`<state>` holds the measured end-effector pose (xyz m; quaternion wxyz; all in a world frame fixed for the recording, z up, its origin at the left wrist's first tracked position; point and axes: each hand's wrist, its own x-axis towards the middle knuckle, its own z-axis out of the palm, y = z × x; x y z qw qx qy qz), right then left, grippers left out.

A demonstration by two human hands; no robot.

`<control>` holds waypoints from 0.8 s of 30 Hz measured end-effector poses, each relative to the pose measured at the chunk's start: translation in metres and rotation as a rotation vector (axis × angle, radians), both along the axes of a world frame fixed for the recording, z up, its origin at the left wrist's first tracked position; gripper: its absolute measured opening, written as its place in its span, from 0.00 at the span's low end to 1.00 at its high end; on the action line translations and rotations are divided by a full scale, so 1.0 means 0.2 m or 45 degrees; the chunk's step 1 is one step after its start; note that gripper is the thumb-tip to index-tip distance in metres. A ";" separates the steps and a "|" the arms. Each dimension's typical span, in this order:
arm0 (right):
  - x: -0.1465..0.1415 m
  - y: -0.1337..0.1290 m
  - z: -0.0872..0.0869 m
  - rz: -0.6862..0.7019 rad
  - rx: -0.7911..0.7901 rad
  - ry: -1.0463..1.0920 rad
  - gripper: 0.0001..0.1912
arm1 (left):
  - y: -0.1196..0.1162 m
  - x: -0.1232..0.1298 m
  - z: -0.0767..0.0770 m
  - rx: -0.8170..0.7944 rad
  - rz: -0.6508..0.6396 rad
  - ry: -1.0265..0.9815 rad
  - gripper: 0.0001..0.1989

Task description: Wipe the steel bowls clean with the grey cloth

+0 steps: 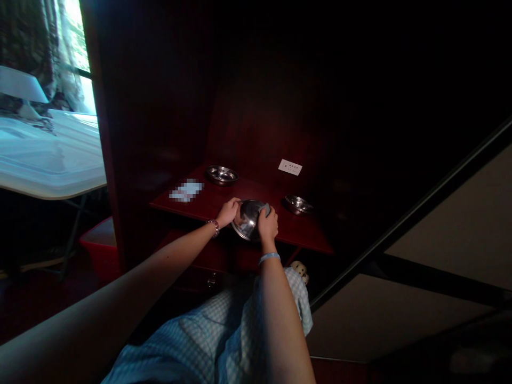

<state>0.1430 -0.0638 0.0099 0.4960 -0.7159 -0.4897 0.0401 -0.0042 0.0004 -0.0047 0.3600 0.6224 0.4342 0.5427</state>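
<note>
In the head view, a shiny metal bowl is held tilted above the front of a dark red desk, its rounded outside towards me. My left hand is closed on the bowl's left edge, with a beaded bracelet at the wrist. Against the bowl's right side, my right hand presses a small grey pad; whether it is sponge or cloth I cannot tell. Behind the held bowl, one metal bowl stands at the back left of the desk and another metal bowl at the right.
The dark red desk sits between dark panels, with a white wall socket behind it. A blurred-out pale item lies on its left. To the left are a white table, a lamp and a red bin.
</note>
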 end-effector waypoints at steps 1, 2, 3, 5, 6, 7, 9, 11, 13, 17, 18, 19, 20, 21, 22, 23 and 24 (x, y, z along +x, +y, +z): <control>0.00 0.00 0.01 -0.003 -0.013 -0.010 0.30 | 0.00 0.00 0.00 0.000 0.002 0.000 0.14; -0.01 -0.01 0.01 -0.007 -0.023 -0.035 0.30 | 0.00 0.00 0.00 0.000 0.005 -0.002 0.14; -0.02 -0.01 0.02 -0.008 -0.026 -0.070 0.30 | 0.00 0.00 0.00 0.004 0.008 -0.005 0.14; -0.03 -0.02 0.03 0.006 -0.017 -0.165 0.29 | 0.00 -0.01 0.00 0.020 0.013 -0.019 0.14; -0.04 -0.03 0.04 0.022 -0.006 -0.217 0.29 | 0.00 -0.01 0.00 0.029 0.014 -0.028 0.14; -0.05 -0.03 0.04 0.040 0.008 -0.271 0.29 | 0.00 -0.01 0.00 0.034 0.017 -0.035 0.14; -0.06 -0.04 0.05 0.079 0.030 -0.386 0.28 | 0.01 -0.01 -0.01 0.037 0.022 -0.043 0.14; -0.07 -0.05 0.06 0.109 0.012 -0.513 0.28 | 0.01 -0.01 -0.01 0.035 0.028 -0.047 0.14; -0.08 -0.07 0.07 0.139 -0.031 -0.641 0.28 | 0.01 -0.01 -0.02 0.034 0.034 -0.058 0.14; -0.11 -0.10 0.09 0.243 -0.030 -0.800 0.27 | 0.03 -0.01 -0.03 0.042 0.035 -0.090 0.14; -0.12 -0.10 0.09 0.278 -0.018 -0.821 0.27 | 0.03 -0.01 -0.04 0.043 0.033 -0.099 0.14; -0.13 -0.11 0.09 0.309 -0.010 -0.840 0.27 | 0.04 0.00 -0.04 0.041 0.031 -0.108 0.14; -0.14 -0.11 0.10 0.336 -0.008 -0.861 0.26 | 0.04 0.00 -0.04 0.036 0.029 -0.116 0.14; -0.15 -0.12 0.10 0.359 -0.009 -0.882 0.26 | 0.05 0.00 -0.04 0.027 0.029 -0.125 0.14; -0.15 -0.12 0.10 0.380 -0.009 -0.901 0.26 | 0.06 0.00 -0.04 0.016 0.032 -0.131 0.14; -0.16 -0.13 0.10 0.401 -0.006 -0.920 0.26 | 0.07 0.00 -0.05 0.001 0.038 -0.135 0.14; -0.17 -0.13 0.10 0.423 0.000 -0.938 0.26 | 0.07 0.00 -0.05 -0.012 0.043 -0.137 0.14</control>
